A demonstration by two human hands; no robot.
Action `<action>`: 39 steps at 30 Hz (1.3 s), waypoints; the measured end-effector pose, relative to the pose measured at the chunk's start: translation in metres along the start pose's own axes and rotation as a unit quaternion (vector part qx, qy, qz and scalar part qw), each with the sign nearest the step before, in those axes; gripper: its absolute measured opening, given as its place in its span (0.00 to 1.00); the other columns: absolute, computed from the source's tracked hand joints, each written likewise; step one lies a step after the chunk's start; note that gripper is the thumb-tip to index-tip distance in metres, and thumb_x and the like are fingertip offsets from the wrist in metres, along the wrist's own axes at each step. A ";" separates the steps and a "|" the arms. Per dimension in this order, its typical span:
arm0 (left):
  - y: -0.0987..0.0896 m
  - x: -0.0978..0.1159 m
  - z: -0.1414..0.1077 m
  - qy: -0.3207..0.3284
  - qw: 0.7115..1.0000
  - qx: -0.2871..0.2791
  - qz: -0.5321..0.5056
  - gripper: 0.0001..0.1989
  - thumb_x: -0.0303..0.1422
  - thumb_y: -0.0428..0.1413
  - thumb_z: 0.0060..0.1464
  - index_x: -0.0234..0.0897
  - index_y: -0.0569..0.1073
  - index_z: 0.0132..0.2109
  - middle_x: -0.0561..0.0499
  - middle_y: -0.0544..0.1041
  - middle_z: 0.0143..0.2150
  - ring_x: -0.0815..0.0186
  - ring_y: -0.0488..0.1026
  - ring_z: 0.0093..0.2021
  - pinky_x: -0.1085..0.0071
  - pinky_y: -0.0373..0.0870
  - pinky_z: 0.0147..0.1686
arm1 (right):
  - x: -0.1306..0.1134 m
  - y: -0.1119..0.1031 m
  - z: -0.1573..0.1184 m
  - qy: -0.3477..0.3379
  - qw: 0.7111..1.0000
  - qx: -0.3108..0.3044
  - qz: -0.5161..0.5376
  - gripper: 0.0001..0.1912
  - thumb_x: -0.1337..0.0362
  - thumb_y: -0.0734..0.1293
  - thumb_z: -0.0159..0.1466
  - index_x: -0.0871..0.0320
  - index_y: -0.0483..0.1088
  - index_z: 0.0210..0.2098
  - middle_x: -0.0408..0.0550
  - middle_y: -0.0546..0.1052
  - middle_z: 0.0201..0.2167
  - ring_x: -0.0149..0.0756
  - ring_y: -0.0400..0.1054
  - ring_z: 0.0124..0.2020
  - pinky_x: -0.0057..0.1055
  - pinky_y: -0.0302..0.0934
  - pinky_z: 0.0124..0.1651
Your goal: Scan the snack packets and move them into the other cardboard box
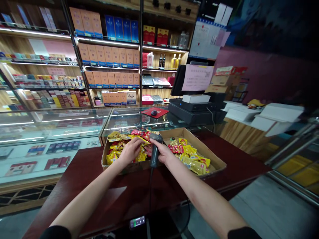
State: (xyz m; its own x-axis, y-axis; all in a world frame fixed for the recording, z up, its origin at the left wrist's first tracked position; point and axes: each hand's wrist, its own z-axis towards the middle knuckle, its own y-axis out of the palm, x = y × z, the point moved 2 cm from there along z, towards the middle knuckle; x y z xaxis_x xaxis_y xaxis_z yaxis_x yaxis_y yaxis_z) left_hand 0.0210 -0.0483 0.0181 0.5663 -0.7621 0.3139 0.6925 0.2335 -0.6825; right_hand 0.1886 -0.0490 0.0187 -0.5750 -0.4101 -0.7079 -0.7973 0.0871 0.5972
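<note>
My right hand [163,151] is wrapped around a dark grey handheld barcode scanner [154,156], its head up and its cable hanging from the handle. To its left, my left hand [131,151] has its fingers curled over a yellow snack packet [142,140], just short of the scanner head. Both hands are over a shallow cardboard box [216,162] on the counter. Yellow packets [189,151] and red packets [175,148] lie loose in it on both sides of the hands. The scanner and my hands hide part of the middle of the box.
The box stands on a dark red tabletop [97,179]. Behind it are a glass display counter [124,120], a mouse [154,113] on a red mat, and a monitor [178,81] above a black cash drawer [184,111]. A lit phone [137,222] lies below the front edge.
</note>
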 end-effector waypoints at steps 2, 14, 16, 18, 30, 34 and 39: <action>-0.003 0.000 -0.004 0.041 0.999 -0.011 0.011 0.20 0.21 0.47 0.55 0.40 0.71 0.52 0.45 0.70 0.51 0.63 0.69 0.52 0.67 0.67 0.51 | 0.002 0.001 0.001 -0.012 1.000 0.004 0.001 0.10 0.68 0.70 0.57 0.60 0.69 0.38 0.45 0.76 0.23 0.36 0.74 0.25 0.34 0.71 0.31; -0.006 -0.014 0.000 -0.405 0.857 0.051 -0.314 0.22 0.32 0.56 0.52 0.37 0.68 0.55 0.41 0.73 0.48 0.57 0.75 0.46 0.58 0.73 0.45 | 0.015 0.001 0.012 -0.067 0.995 0.076 -0.020 0.08 0.77 0.69 0.52 0.65 0.69 0.32 0.47 0.75 0.19 0.31 0.70 0.18 0.25 0.67 0.22; -0.003 -0.016 0.004 -0.508 0.726 -0.028 -0.463 0.18 0.36 0.57 0.53 0.34 0.69 0.50 0.41 0.76 0.42 0.59 0.77 0.38 0.60 0.76 0.39 | 0.016 0.002 0.011 -0.097 0.991 0.080 -0.035 0.10 0.78 0.70 0.50 0.64 0.70 0.31 0.45 0.75 0.18 0.31 0.69 0.17 0.25 0.66 0.21; -0.003 -0.017 0.007 -0.539 0.648 -0.056 -0.536 0.14 0.34 0.59 0.52 0.34 0.70 0.46 0.44 0.77 0.37 0.62 0.77 0.34 0.63 0.77 0.36 | 0.019 0.003 0.011 -0.117 0.989 0.075 -0.047 0.11 0.78 0.71 0.48 0.64 0.70 0.29 0.44 0.75 0.20 0.31 0.69 0.18 0.26 0.67 0.21; 0.007 -0.034 0.014 -0.538 0.694 0.075 -0.472 0.14 0.25 0.65 0.44 0.33 0.67 0.35 0.51 0.75 0.25 0.70 0.73 0.21 0.75 0.72 0.22 | 0.019 -0.002 -0.019 -0.119 0.979 0.029 -0.160 0.15 0.68 0.73 0.51 0.59 0.67 0.36 0.45 0.75 0.29 0.34 0.74 0.26 0.28 0.70 0.24; 0.010 -0.040 0.023 -0.513 0.719 0.077 -0.462 0.14 0.27 0.66 0.42 0.33 0.68 0.33 0.53 0.74 0.25 0.73 0.70 0.20 0.76 0.70 0.21 | 0.019 0.008 -0.053 -0.124 0.970 -0.016 -0.209 0.17 0.62 0.71 0.54 0.58 0.65 0.41 0.46 0.74 0.34 0.35 0.74 0.27 0.28 0.69 0.21; 0.014 -0.048 0.028 -0.514 0.726 0.065 -0.453 0.17 0.27 0.67 0.38 0.33 0.69 0.34 0.53 0.75 0.25 0.72 0.71 0.21 0.75 0.70 0.22 | 0.037 0.013 -0.078 -0.114 0.963 -0.070 -0.235 0.21 0.53 0.69 0.55 0.57 0.62 0.42 0.44 0.72 0.33 0.32 0.71 0.20 0.26 0.64 0.14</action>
State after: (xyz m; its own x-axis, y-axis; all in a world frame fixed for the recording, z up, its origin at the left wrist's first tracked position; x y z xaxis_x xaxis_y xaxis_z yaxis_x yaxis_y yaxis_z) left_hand 0.0158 0.0082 0.0122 -0.1600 0.1982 0.9670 0.9871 0.0242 0.1584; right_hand 0.1712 -0.1338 0.0296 -0.1943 -0.1634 -0.9672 -0.9560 -0.1894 0.2240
